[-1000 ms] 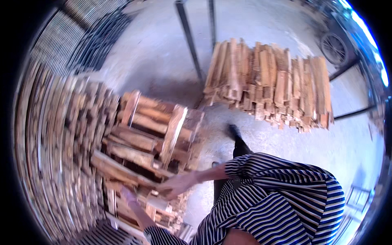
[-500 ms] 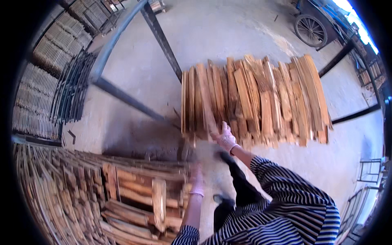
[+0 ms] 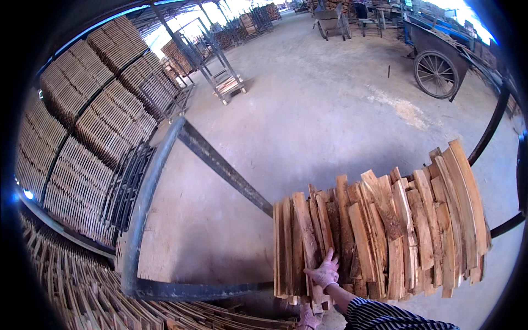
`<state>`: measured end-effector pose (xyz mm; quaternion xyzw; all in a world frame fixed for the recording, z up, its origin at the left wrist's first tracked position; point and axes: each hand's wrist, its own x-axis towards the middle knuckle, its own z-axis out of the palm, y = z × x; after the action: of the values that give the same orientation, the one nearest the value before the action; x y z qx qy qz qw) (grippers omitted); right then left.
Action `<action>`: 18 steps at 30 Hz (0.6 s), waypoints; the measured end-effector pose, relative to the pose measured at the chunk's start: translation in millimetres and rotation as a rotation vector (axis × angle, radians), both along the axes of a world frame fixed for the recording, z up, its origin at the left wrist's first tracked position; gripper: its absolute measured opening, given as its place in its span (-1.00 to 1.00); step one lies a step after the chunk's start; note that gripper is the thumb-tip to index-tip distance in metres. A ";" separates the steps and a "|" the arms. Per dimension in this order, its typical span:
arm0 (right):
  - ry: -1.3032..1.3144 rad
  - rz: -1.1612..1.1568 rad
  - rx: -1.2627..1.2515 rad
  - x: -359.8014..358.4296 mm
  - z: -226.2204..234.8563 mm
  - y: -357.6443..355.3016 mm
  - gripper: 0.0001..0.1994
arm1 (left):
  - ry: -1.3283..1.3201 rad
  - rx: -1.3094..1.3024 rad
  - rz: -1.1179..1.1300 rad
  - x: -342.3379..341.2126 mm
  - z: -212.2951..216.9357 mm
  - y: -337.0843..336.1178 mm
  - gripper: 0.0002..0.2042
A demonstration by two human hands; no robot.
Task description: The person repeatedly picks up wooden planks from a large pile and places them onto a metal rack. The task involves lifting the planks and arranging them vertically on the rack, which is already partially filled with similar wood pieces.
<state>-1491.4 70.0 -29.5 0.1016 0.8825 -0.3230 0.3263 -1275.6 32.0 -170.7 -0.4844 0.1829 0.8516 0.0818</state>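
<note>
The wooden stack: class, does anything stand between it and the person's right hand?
Nothing visible does. The right hand lies against planks at the near edge of the stack; the metal frame stands left, outside that path.

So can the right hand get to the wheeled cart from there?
Probably not: the right hand is on the wood stack, with that stack and much floor between it and the cart.
</note>
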 end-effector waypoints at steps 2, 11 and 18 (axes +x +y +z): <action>-0.011 0.001 -0.095 -12.3 19.4 19.0 0.45 | 0.028 -0.036 -0.005 -6.2 24.4 2.2 -0.22; -0.392 -0.220 -1.133 -85.8 -4.2 113.4 -0.12 | 0.265 -0.185 -0.089 -83.4 143.2 -38.3 -0.22; -0.300 -0.174 -1.006 -73.5 -35.1 90.1 0.22 | 0.248 -0.361 -0.372 -194.0 148.1 -46.5 -0.24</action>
<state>-1565.0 160.2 -64.6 0.0507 0.5505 -0.7142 0.4294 -1469.6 -14.5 -22.6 -0.3415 0.4257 0.8284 0.1261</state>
